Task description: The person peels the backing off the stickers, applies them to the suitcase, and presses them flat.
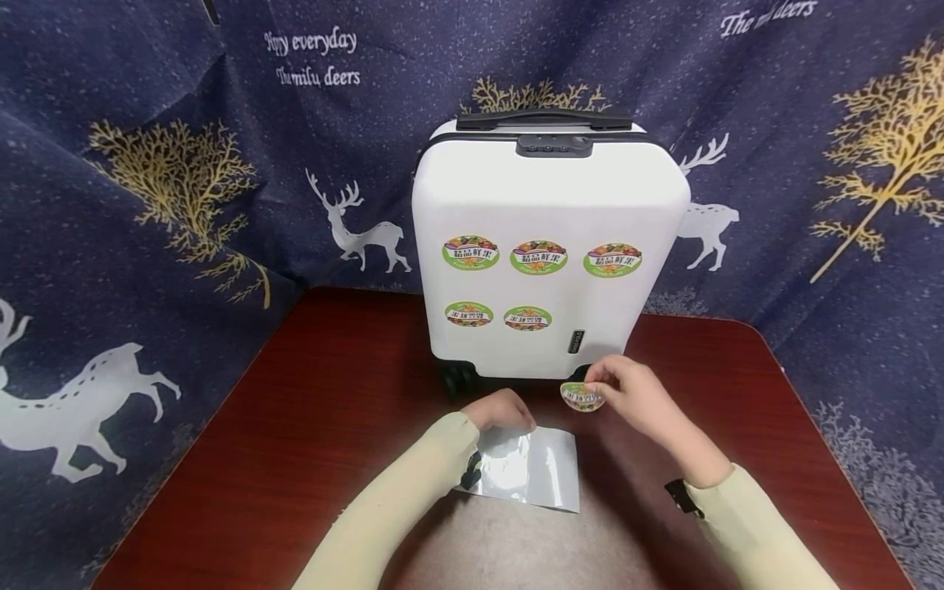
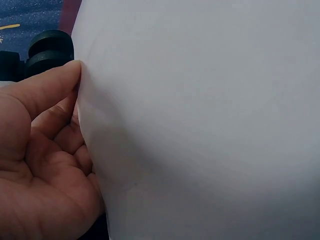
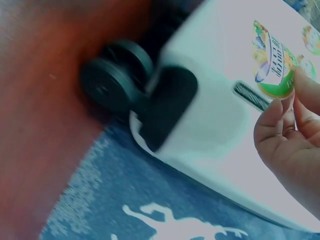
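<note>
My right hand pinches an oval fruit sticker by one edge, in front of the suitcase's lower right corner. In the right wrist view the sticker shows its green rim and fruit print, curving slightly. My left hand pinches the edge of a glossy backing sheet between thumb and fingers; the left wrist view shows the sheet's plain white side. Behind both hands stands a white suitcase, bearing three oval stickers in an upper row and two stickers below, these two upside down.
The suitcase stands upright on a dark red table, its black wheels at the bottom. A small black label sits near its lower right. A dark blue cloth with white deer and golden trees hangs behind.
</note>
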Action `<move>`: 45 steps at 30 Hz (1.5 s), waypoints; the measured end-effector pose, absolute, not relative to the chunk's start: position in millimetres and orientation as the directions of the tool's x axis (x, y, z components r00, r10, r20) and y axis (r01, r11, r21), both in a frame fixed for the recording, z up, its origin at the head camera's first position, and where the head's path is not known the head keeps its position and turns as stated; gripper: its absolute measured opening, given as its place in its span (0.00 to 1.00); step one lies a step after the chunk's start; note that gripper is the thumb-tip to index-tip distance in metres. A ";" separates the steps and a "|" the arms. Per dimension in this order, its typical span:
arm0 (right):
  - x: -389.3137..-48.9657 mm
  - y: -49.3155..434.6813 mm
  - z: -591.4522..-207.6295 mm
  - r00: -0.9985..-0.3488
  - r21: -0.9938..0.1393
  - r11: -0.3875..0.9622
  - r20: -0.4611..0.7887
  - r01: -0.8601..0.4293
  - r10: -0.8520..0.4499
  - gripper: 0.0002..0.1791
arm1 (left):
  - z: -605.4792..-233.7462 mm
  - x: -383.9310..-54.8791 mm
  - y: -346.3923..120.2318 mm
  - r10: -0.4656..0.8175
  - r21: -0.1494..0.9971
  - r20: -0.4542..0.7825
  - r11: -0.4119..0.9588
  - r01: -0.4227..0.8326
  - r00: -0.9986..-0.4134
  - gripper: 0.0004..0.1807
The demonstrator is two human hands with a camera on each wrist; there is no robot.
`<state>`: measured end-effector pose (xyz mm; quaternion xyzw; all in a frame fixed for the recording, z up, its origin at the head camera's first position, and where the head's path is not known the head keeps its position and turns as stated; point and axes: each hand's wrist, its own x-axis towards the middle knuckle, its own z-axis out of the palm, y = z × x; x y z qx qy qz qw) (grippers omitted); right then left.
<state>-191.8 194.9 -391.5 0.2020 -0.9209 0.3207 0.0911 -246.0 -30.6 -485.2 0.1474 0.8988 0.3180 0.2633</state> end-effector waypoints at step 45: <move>-231.6 181.3 -359.9 -0.792 -0.566 0.749 0.603 -0.344 0.093 0.04 | -483.2 -244.1 -31.7 0.405 0.670 -0.415 0.742 0.028 -0.815 0.09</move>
